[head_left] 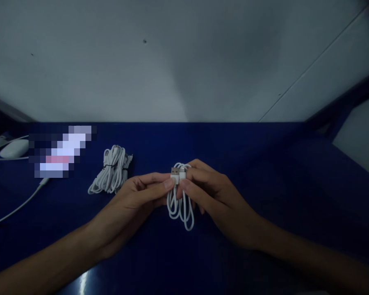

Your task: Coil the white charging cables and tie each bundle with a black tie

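Observation:
Between my two hands is a white USB cable (189,221), coiled into loops that hang below my fingers. Its USB plug and a smaller metal-tipped plug stand side by side at the top, pointing away from me. My left hand (141,192) pinches the coil by the USB plug, thumb on top. My right hand (217,190) pinches it at the smaller plug, also with the thumb on top. Beyond my left hand lies a pile of white cables (112,172), bundled with dark ties. My forearm and hand cover none of its upper part.
A blurred-out, lit device (64,149) lies at the left with a white cord (21,207) running from it. Farther left is a white rounded object (14,148) among cords. The blue table (178,139) meets a pale wall (126,82) at the back.

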### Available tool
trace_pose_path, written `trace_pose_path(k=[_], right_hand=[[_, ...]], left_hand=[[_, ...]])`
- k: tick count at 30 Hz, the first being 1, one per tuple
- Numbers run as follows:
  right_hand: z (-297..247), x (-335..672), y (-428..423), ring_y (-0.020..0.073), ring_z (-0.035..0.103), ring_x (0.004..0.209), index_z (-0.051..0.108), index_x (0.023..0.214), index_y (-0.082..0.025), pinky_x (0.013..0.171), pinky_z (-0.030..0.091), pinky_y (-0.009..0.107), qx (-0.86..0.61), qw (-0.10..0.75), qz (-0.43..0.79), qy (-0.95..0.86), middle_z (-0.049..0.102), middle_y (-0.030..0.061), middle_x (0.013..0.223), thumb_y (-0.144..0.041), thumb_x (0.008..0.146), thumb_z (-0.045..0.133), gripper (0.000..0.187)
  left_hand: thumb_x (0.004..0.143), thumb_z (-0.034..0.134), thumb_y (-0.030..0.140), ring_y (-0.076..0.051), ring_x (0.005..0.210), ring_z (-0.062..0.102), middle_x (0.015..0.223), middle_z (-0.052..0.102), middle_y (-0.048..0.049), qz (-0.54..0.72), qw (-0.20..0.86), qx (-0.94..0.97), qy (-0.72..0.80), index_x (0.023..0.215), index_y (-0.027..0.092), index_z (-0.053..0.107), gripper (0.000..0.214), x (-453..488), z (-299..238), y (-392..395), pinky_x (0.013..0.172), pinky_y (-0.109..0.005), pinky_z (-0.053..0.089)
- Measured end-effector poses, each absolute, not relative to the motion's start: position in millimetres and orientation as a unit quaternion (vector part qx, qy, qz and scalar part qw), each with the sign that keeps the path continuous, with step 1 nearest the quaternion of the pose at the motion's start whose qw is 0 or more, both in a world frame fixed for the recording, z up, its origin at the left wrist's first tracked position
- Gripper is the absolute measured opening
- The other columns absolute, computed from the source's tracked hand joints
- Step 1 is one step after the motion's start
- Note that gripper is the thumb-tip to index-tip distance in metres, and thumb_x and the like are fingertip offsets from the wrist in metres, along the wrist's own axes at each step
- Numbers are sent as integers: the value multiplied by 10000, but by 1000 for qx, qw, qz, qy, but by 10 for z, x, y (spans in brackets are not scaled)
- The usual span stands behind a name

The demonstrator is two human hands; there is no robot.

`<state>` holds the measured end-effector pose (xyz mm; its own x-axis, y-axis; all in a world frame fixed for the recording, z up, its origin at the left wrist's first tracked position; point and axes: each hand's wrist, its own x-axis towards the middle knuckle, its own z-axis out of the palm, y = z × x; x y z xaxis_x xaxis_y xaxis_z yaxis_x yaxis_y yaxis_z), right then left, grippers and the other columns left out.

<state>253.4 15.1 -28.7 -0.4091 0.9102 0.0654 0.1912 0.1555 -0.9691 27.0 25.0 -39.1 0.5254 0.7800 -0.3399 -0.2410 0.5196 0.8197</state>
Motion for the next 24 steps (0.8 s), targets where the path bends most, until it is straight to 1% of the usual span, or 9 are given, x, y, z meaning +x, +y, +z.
trace_pose_path(k=[3, 5, 9, 12, 17, 20, 22, 24], right_hand=[[-286, 2537, 152, 125, 562, 824, 741, 918, -238, 690, 486, 281, -411, 355, 504, -671, 573, -9, 973, -364, 1175, 578, 329], [-282, 2537, 156, 126, 556, 819, 738, 914, -233, 686, 485, 283, -414, 353, 505, -670, 571, -8, 969, -366, 1176, 576, 336], [-273, 2535, 156, 132, 550, 820, 723, 897, -229, 685, 481, 288, -418, 351, 508, -666, 567, -5, 965, -368, 1178, 570, 349], [-274, 2537, 152, 134, 558, 825, 732, 911, -234, 690, 482, 290, -417, 352, 507, -667, 571, -3, 969, -364, 1175, 573, 334], [-282, 2542, 150, 145, 568, 851, 725, 895, -229, 703, 486, 291, -413, 355, 504, -670, 571, 5, 960, -365, 1174, 568, 347], [-281, 2544, 149, 146, 565, 840, 732, 904, -227, 700, 484, 295, -411, 355, 507, -670, 574, 8, 966, -372, 1175, 563, 350], [-278, 2545, 148, 141, 560, 829, 727, 897, -226, 698, 478, 297, -411, 354, 507, -670, 573, 5, 964, -375, 1175, 567, 354], [-273, 2545, 148, 139, 561, 834, 725, 900, -228, 700, 475, 296, -412, 352, 508, -670, 571, 1, 965, -374, 1177, 568, 350]], left_hand=[[1106, 686, 267, -215, 1111, 747, 1255, 837, -92, 323, 794, 367, 362, 1275, 229, 858, 244, 269, -396, 254, 1056, -340, 545], [1106, 687, 267, -220, 1132, 749, 1290, 830, -96, 323, 794, 364, 364, 1273, 228, 859, 244, 268, -395, 252, 1065, -341, 546], [1110, 680, 270, -255, 1244, 727, 1347, 815, -105, 323, 795, 363, 363, 1280, 228, 857, 249, 268, -387, 242, 1168, -401, 513], [1108, 684, 277, -270, 1277, 715, 1353, 813, -109, 322, 793, 365, 367, 1277, 225, 857, 247, 274, -379, 241, 1198, -430, 497], [1093, 712, 286, -264, 1233, 729, 1331, 821, -110, 323, 793, 363, 369, 1264, 221, 862, 237, 296, -362, 255, 1195, -439, 495], [1092, 712, 281, -252, 1193, 742, 1328, 823, -109, 322, 792, 366, 368, 1264, 223, 863, 236, 296, -352, 257, 1149, -408, 516], [1095, 706, 281, -252, 1197, 744, 1334, 821, -110, 322, 792, 367, 367, 1264, 224, 863, 238, 291, -350, 252, 1130, -395, 525], [1096, 705, 281, -259, 1226, 738, 1340, 820, -110, 324, 792, 365, 366, 1263, 224, 863, 237, 286, -353, 246, 1148, -401, 518]])
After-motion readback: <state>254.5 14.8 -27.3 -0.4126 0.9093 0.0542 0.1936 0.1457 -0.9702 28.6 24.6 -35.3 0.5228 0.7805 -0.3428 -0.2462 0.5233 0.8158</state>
